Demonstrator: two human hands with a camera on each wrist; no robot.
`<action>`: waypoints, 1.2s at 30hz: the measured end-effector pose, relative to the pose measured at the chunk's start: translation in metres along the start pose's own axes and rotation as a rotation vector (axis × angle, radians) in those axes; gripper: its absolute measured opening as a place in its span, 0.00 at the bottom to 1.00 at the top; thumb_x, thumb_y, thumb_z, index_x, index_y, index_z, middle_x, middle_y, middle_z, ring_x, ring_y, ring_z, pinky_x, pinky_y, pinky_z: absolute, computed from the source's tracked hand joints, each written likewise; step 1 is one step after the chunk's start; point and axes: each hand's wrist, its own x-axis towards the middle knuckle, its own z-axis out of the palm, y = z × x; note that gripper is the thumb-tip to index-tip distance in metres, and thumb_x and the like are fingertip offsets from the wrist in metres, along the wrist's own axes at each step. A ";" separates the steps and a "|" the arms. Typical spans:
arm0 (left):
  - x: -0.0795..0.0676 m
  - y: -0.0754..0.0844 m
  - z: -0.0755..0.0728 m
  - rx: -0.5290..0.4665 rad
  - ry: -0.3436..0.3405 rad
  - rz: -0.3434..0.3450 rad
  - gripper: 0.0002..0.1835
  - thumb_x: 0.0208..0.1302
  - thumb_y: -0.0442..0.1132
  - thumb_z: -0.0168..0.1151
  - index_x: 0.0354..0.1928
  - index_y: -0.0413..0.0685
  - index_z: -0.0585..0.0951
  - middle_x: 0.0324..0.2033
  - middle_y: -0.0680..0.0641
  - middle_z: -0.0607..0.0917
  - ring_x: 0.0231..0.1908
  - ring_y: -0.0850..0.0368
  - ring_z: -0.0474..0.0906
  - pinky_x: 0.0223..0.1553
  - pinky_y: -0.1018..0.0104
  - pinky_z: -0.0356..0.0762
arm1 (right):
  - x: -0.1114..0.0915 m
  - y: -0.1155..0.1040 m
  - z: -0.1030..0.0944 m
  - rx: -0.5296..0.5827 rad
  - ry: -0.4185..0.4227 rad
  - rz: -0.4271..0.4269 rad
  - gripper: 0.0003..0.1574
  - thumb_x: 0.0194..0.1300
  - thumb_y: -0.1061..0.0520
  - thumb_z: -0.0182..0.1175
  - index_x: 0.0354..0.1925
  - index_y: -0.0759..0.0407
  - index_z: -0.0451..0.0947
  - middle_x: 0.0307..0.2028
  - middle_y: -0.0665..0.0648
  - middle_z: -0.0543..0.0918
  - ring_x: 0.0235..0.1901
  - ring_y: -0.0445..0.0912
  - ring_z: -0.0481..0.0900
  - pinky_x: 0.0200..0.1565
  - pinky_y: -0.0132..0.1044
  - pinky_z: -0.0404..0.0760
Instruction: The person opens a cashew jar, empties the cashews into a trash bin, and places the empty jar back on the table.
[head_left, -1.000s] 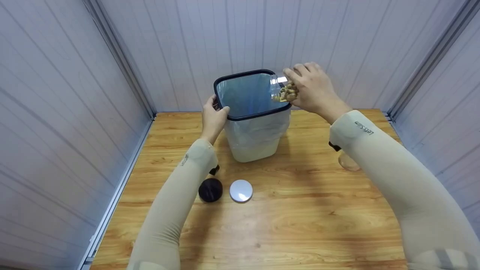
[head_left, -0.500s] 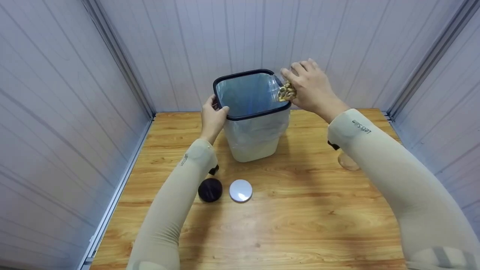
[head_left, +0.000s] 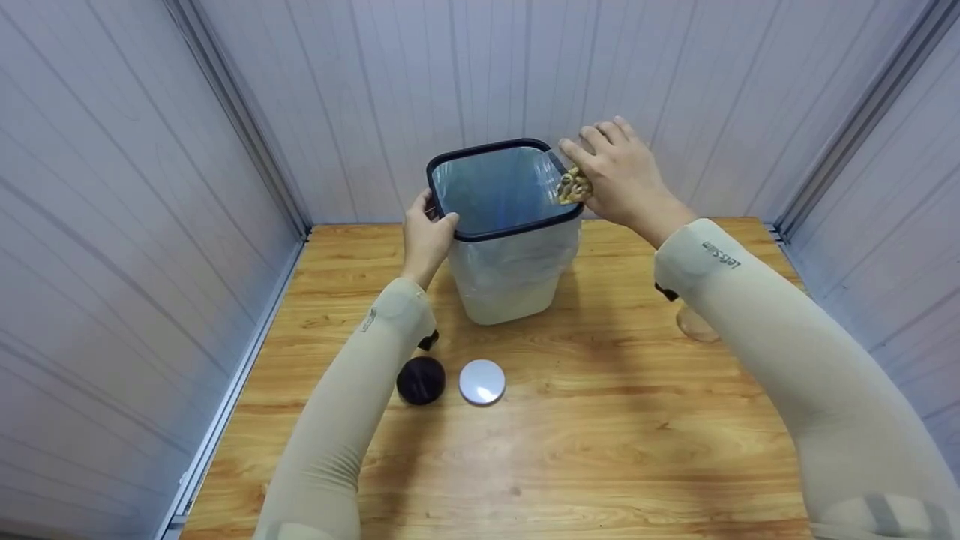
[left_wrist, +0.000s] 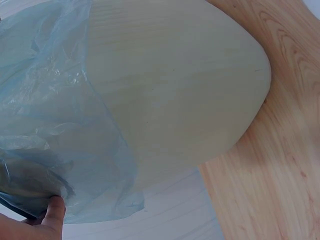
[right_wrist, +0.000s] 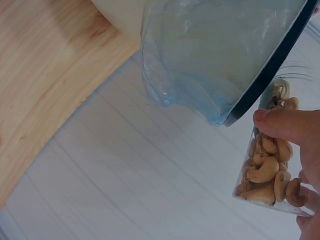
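A pale trash bin (head_left: pixel 510 304) stands tilted on the table, with a black rim (head_left: pixel 517 227) and a bluish clear bag (left_wrist: pixel 75 125) folded over its outside. My left hand (head_left: pixel 427 241) grips the rim at its left side, thumb over the front corner. At the right side of the opening, my right hand (head_left: pixel 619 174) holds a clear jar (head_left: pixel 548 172) on its side. The jar's mouth points into the bin. Cashews (right_wrist: pixel 264 170) lie inside the jar, mostly toward its base in the right wrist view. The far fingers of the left hand are partly hidden.
A black round lid (head_left: pixel 421 380) and a white round lid (head_left: pixel 482 382) lie on the wooden table (head_left: pixel 585 457) before the bin. A clear round object (head_left: pixel 696 322) is partly hidden by my right forearm. Panelled walls (head_left: pixel 495 67) enclose the back and sides.
My right hand has shifted slightly left and up, and the jar's mouth now tips further into the bin. My left hand and the bin have stayed nearly still.
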 end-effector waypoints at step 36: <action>-0.001 0.000 0.000 0.006 -0.010 -0.002 0.40 0.70 0.31 0.59 0.83 0.34 0.62 0.75 0.33 0.74 0.75 0.41 0.73 0.76 0.55 0.74 | 0.002 0.001 -0.005 -0.030 -0.044 0.000 0.50 0.59 0.61 0.75 0.77 0.56 0.69 0.71 0.72 0.74 0.72 0.69 0.70 0.80 0.65 0.62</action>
